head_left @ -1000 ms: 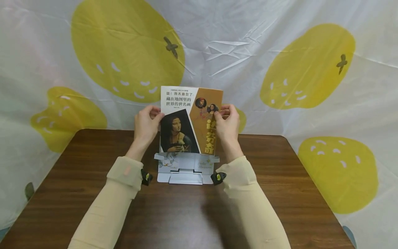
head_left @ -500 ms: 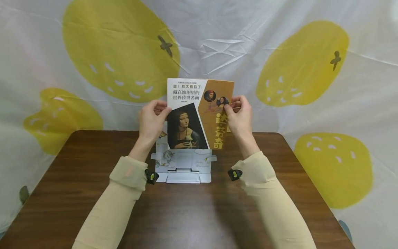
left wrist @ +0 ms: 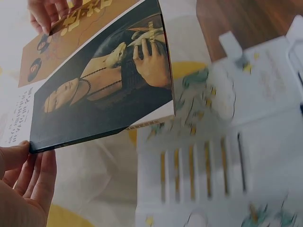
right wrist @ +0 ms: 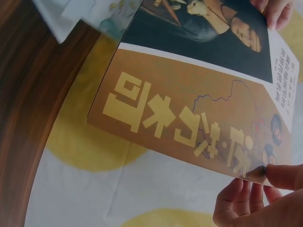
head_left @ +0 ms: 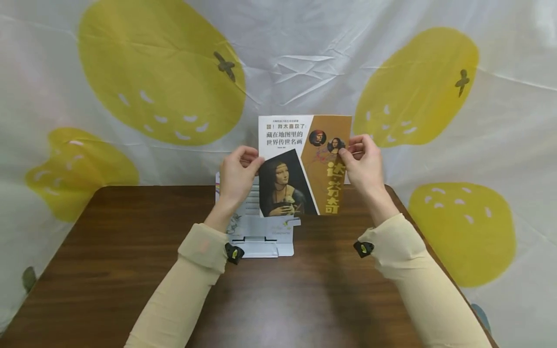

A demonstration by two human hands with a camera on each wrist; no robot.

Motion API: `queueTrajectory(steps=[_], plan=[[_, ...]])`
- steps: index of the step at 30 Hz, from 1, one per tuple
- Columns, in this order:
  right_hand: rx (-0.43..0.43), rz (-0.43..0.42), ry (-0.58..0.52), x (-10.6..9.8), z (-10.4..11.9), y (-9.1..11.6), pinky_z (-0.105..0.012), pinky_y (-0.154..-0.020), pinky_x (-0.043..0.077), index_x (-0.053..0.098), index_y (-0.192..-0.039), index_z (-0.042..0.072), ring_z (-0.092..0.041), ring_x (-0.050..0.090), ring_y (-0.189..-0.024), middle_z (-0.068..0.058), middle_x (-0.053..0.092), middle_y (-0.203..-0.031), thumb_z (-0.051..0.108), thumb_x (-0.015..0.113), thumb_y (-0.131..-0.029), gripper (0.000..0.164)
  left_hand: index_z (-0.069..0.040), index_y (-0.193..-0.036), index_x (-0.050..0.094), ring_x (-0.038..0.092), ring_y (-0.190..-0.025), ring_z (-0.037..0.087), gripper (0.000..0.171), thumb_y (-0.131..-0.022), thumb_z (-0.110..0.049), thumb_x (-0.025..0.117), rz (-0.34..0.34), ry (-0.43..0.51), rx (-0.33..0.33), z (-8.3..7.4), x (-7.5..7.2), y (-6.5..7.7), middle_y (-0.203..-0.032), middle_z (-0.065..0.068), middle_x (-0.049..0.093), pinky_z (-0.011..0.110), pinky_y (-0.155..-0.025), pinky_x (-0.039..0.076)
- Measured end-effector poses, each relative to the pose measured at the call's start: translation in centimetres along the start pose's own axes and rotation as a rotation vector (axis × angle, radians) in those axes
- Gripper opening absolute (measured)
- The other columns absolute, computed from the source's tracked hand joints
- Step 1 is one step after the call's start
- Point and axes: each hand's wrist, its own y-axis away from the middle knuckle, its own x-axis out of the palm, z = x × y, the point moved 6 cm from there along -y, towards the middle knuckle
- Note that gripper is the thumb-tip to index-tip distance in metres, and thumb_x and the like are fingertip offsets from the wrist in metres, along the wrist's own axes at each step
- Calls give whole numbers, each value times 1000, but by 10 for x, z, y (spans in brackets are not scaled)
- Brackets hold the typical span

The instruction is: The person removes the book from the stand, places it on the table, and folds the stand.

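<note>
Both hands hold up a thin book [head_left: 283, 188] with a brown and white cover and a painted portrait. My left hand [head_left: 238, 176] pinches its left edge, thumb on the cover and fingers behind. On the opposite edge, my right hand [head_left: 365, 162] pinches it the same way; the right wrist view shows that thumb [right wrist: 284, 176] on the brown cover. Behind and below the book stands a white book stand [head_left: 261, 229] with unicorn drawings, partly hidden by the book and left hand. Slots in the back of the stand [left wrist: 265, 156] show in the left wrist view.
The stand rests on a brown wooden table [head_left: 130, 270], near its far edge. A white cloth [head_left: 300, 43] with big yellow fruit prints hangs behind the table and along its sides.
Both hands have lifted the book up off the stand and carried it to the right. More of the stand's slotted back now shows beside it.
</note>
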Motion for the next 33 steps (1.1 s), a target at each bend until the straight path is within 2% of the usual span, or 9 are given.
queueTrajectory(steps=[8,13,21,27,33], plan=[[32,18,85,-40,-17,2,-23,-72,44,51,-119,-5,-13,52,-83,-9,53,-98,12,59,-96,29,-2,-96,67,66,-68,17,14,-87,-10,75,29,45,-41,-6,45,13,-83,8,68,26,-61,55],[58,52,126,-58,-31,1,-20,-69,44,49,-122,-5,-12,52,-84,-10,53,-102,15,58,-97,33,-2,-97,67,66,-68,16,14,-88,-10,74,56,54,-77,-5,69,21,-84,7,69,24,-61,55],[104,87,141,-72,-60,1,-15,-61,47,49,-123,-7,-4,54,-76,-12,54,-99,14,57,-98,33,-3,-95,67,66,-65,15,13,-87,-9,74,76,104,-200,9,104,39,-81,4,68,22,-57,55],[182,81,98,-81,-83,4,-18,-62,50,48,-123,-6,-7,55,-78,-11,51,-100,13,56,-99,32,-2,-93,67,66,-60,19,12,-87,-9,74,89,90,-217,15,129,50,-76,4,67,21,-53,53],[206,111,200,-86,-106,11,-19,-59,48,50,-123,-6,-9,54,-78,-16,55,-102,16,56,-99,33,-1,-92,67,63,-55,14,9,-89,-7,72,114,86,-232,26,148,65,-74,4,67,20,-51,52]])
